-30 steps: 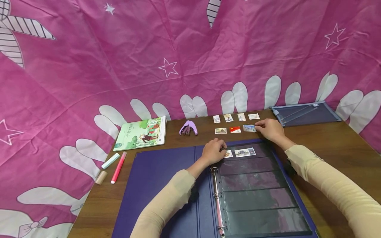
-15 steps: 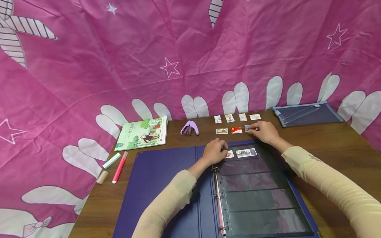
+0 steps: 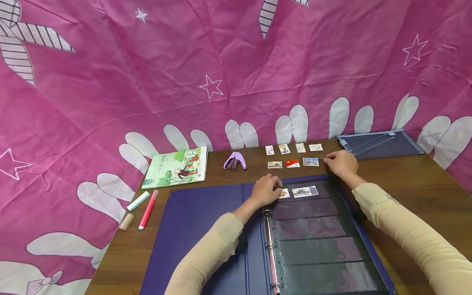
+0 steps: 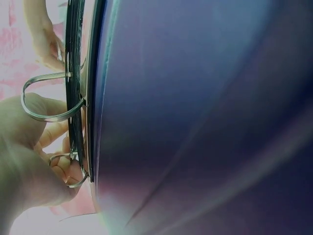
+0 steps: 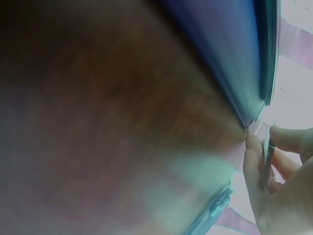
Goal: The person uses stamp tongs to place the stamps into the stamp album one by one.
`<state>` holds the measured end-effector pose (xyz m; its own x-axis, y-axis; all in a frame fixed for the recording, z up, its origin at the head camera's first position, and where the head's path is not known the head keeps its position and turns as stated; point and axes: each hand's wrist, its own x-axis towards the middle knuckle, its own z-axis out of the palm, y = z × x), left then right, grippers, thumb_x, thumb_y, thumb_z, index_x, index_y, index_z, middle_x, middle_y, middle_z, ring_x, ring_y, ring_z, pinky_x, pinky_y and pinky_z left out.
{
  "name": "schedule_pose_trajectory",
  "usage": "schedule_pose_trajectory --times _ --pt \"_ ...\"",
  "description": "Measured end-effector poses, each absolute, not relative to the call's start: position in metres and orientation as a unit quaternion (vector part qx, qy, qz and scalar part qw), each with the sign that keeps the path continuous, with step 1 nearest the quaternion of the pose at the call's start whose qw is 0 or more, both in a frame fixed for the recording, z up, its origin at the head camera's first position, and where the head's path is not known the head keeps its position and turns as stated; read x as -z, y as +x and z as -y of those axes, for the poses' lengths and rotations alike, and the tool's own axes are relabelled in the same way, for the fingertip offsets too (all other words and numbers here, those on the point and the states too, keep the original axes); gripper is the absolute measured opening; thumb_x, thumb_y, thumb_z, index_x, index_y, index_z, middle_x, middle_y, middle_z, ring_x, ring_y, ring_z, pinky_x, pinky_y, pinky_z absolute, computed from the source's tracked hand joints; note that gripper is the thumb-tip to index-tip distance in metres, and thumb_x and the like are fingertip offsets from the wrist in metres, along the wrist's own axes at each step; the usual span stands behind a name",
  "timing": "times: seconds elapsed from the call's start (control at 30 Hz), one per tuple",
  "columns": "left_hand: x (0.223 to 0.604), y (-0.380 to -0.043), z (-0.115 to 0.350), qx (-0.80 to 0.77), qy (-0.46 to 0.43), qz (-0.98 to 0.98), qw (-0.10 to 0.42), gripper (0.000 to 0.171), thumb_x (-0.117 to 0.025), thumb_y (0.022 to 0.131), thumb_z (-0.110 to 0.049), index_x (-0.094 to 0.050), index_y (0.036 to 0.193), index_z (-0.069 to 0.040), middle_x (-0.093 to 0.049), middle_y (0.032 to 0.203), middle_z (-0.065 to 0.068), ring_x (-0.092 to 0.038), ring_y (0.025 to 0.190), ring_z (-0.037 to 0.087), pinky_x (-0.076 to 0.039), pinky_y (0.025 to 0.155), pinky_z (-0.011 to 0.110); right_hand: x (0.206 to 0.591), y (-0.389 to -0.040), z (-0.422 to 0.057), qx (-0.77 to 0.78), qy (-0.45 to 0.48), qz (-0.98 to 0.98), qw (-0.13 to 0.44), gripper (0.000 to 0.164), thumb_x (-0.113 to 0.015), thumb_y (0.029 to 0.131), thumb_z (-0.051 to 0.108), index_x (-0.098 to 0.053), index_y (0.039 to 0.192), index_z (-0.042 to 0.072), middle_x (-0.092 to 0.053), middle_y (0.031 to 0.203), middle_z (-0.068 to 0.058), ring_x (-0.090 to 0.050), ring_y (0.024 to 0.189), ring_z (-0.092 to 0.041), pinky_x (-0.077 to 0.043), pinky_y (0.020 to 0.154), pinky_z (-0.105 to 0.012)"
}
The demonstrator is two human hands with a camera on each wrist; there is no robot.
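Observation:
My right hand point(image 3: 342, 162) pinches a pair of metal tweezers point(image 5: 268, 161) between thumb and fingers. The tweezers' tips point left, just beside a blue picture stamp point(image 3: 311, 162) lying on the table. Left of that stamp lie a red stamp point(image 3: 293, 164) and a brownish one point(image 3: 275, 165). My left hand point(image 3: 266, 190) rests at the upper inner corner of a black stock page point(image 3: 321, 246) in an open blue stamp album point(image 3: 206, 237). Its fingers lie loosely bent, partly covering a small stamp point(image 3: 284, 193). Beside it, a wide stamp point(image 3: 305, 191) sits in the top strip.
A back row of small stamps point(image 3: 284, 148) lies near the curtain. A purple stapler-like tool point(image 3: 234, 160), a green book point(image 3: 177, 167), a red marker point(image 3: 148, 209) and two small sticks stand to the left. At the back right is a zip pouch point(image 3: 381, 144). Metal rings point(image 4: 54, 117) rise along the album's spine.
My right hand moved left over the blue stamp, then drew back right with the tweezers, leaving that stamp uncovered on the table. My left hand has stayed on the page.

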<state>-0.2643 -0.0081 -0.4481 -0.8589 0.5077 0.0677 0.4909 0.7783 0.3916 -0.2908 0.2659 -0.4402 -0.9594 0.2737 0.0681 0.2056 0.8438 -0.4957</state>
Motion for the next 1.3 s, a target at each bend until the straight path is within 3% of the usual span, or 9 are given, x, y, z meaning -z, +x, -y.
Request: schedule_pose_trajectory --times 0.23,0.63,0.83,1.07,1.17,1.3 --pt "0.449 -0.266 0.008 -0.202 0.266 -0.942 0.02 0.017 -0.059 0.084 -0.02 -0.066 0.098 -0.016 -0.057 0.089 -0.001 -0.05 0.078 0.012 -0.037 0.068 0.023 0.439 -0.289 -0.269 -0.249 -0.128 0.959 0.046 0.029 -0.06 0.085 0.026 -0.07 0.104 0.007 -0.067 0.105 -0.022 -0.06 0.092 -0.042 -0.041 0.051 -0.035" --pt "0.449 -0.265 0.009 -0.205 0.264 -0.942 0.021 0.016 -0.059 0.084 -0.019 -0.066 0.098 -0.016 -0.057 0.089 0.0 -0.05 0.077 0.012 -0.037 0.068 0.023 0.442 -0.291 -0.27 -0.228 -0.098 0.967 0.054 0.023 -0.061 0.082 0.023 -0.073 0.096 0.009 -0.068 0.106 -0.02 -0.06 0.094 -0.044 -0.045 0.06 -0.043" --pt "0.448 -0.265 0.008 -0.209 0.263 -0.942 0.025 0.017 -0.059 0.084 -0.02 -0.066 0.099 -0.016 -0.058 0.09 0.001 -0.05 0.078 0.013 -0.037 0.069 0.023 0.442 -0.291 -0.273 -0.232 -0.098 0.966 0.057 0.023 -0.059 0.083 0.022 -0.073 0.094 0.008 -0.068 0.103 -0.02 -0.061 0.092 -0.044 -0.045 0.058 -0.041" --pt "0.444 -0.266 0.008 -0.214 0.281 -0.935 0.02 0.023 -0.059 0.086 -0.021 -0.066 0.106 -0.016 -0.059 0.092 0.002 -0.051 0.08 0.014 -0.04 0.073 0.026 0.436 -0.283 -0.274 -0.267 -0.08 0.953 0.119 0.024 -0.059 0.084 0.019 -0.072 0.095 0.003 -0.071 0.09 -0.019 -0.061 0.089 -0.042 -0.043 0.065 -0.041" --pt "0.442 -0.264 0.012 -0.207 0.298 -0.931 0.036 0.029 -0.059 0.088 -0.024 -0.063 0.116 -0.016 -0.058 0.097 0.004 -0.052 0.083 0.015 -0.041 0.081 0.031 0.432 -0.274 -0.271 -0.285 -0.064 0.947 0.13 0.022 -0.061 0.085 0.018 -0.073 0.095 0.002 -0.072 0.078 -0.015 -0.064 0.081 -0.037 -0.041 0.064 -0.037" --pt "0.437 -0.251 0.021 -0.169 0.317 -0.931 0.062 0.038 -0.059 0.09 -0.03 -0.056 0.126 -0.019 -0.056 0.112 0.005 -0.053 0.096 0.018 -0.04 0.09 0.037 0.424 -0.26 -0.261 -0.302 -0.04 0.944 0.131 0.02 -0.063 0.084 0.018 -0.073 0.093 0.002 -0.072 0.072 -0.012 -0.062 0.062 -0.017 -0.038 0.059 -0.028"
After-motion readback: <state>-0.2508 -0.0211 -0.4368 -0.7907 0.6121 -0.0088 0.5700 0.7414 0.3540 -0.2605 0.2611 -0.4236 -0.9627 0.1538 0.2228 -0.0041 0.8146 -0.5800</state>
